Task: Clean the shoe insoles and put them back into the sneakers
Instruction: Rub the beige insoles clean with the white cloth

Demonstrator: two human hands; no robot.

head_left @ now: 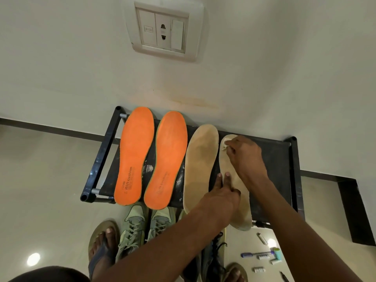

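the beige insole (242,208) i'm cleaning lies at the right of the black rack (278,159), over green sneakers (132,226) on the floor. my left hand (220,197) presses it with straight fingers; farther up, my right hand (247,157) pinches a white cloth (224,143) at its toe. another beige insole (200,163) and two orange insoles (134,155) lie left.

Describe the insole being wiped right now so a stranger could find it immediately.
On the black rack against the wall lie four insoles. It is the beige insole at the far right end, and the only one with hands on it: left hand pressing, right hand rubbing a white wipe.
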